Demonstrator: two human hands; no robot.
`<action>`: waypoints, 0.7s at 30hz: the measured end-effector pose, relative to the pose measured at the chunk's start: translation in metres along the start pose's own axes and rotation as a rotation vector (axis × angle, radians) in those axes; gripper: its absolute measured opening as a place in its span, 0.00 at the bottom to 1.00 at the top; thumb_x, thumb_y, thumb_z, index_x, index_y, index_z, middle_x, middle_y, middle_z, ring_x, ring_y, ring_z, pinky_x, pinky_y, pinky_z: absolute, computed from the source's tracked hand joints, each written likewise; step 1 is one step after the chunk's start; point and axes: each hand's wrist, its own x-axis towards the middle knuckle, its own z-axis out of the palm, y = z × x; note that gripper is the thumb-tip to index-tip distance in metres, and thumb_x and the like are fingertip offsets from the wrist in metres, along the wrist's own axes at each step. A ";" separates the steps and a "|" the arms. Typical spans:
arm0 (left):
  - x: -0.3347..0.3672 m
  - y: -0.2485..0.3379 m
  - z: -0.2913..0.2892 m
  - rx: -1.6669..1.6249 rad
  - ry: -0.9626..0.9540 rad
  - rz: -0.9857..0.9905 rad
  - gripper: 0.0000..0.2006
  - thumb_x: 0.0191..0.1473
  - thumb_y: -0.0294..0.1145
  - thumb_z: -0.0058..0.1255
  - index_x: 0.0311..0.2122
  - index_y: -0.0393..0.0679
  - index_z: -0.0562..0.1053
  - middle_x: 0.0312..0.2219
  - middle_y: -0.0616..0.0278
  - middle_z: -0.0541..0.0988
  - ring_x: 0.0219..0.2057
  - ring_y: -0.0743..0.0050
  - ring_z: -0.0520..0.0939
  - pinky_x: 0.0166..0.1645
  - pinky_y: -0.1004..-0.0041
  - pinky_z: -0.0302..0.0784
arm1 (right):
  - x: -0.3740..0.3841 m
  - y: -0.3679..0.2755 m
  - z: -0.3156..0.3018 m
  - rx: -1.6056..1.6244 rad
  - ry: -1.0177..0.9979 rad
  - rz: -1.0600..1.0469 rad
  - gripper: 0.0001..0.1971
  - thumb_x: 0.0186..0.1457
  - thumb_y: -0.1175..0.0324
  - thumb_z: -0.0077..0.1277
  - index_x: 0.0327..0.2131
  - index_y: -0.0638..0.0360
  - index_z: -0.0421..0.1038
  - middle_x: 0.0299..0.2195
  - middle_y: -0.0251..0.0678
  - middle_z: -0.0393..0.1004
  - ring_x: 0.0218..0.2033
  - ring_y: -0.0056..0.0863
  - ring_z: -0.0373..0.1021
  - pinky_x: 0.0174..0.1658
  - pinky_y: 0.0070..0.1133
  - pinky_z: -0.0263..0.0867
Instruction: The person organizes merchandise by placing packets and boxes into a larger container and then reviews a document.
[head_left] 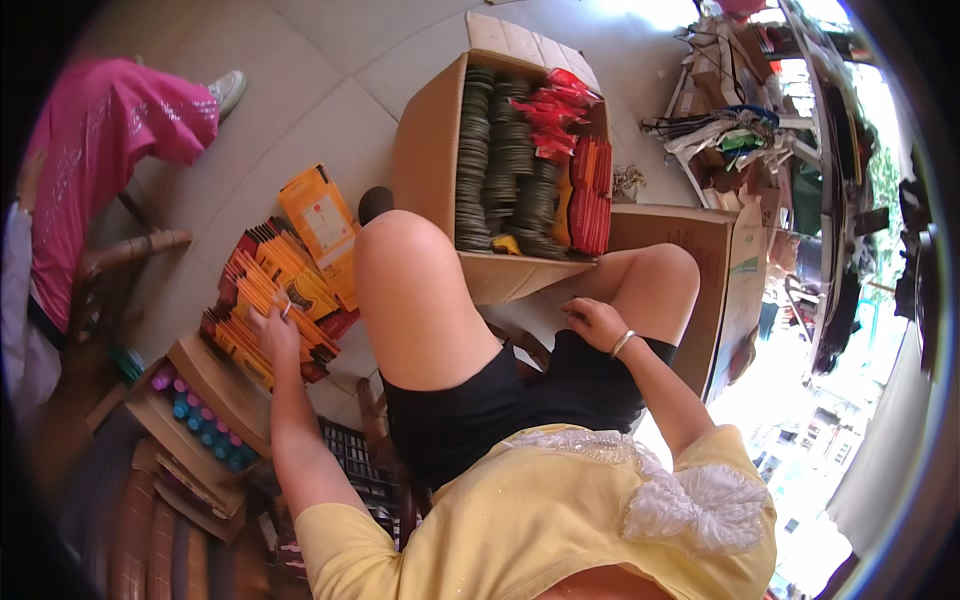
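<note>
At the left my left hand [275, 330] reaches down to rows of orange paper packets [262, 285] stacked on edge, its fingers closed on the near end of some of them. A larger yellow-orange packet [320, 225] with a pale label lies flat behind those rows. My right hand [597, 322], with a bangle on the wrist, rests on my right thigh; it holds nothing and its fingers are loosely bent. Between my knees stands an open cardboard box [425, 160]. Columns of dark round discs [475, 160], red plastic packets [552, 110] and upright red packets [592, 195] fill it.
A second cardboard box [690, 250] stands by my right knee. Cluttered shelves [740, 130] line the right side. At the left sits a person in pink trousers [110, 130]. A box of bottles with blue and pink tops [205, 425] stands near my left arm.
</note>
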 end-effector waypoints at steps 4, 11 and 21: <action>0.012 -0.052 0.005 -0.366 -0.050 -0.275 0.13 0.49 0.35 0.55 0.25 0.39 0.65 0.46 0.49 0.66 0.49 0.59 0.69 0.43 0.73 0.70 | -0.003 0.007 0.004 0.015 0.043 -0.074 0.11 0.51 0.66 0.47 0.38 0.58 0.70 0.32 0.42 0.73 0.35 0.40 0.70 0.39 0.31 0.67; -0.032 -0.055 -0.076 -1.375 0.229 0.035 0.15 0.52 0.28 0.54 0.23 0.46 0.58 0.24 0.71 0.66 0.28 0.82 0.67 0.36 0.82 0.65 | 0.000 0.016 0.016 0.101 0.013 -0.066 0.11 0.51 0.65 0.47 0.38 0.55 0.71 0.32 0.41 0.73 0.36 0.39 0.70 0.40 0.31 0.66; -0.119 0.242 -0.288 -0.604 0.443 1.121 0.12 0.36 0.18 0.61 0.23 0.38 0.67 0.51 0.53 0.67 0.45 0.63 0.73 0.44 0.73 0.70 | -0.010 0.031 0.020 0.309 0.149 -0.099 0.11 0.50 0.66 0.48 0.39 0.54 0.71 0.33 0.40 0.73 0.36 0.39 0.70 0.41 0.31 0.66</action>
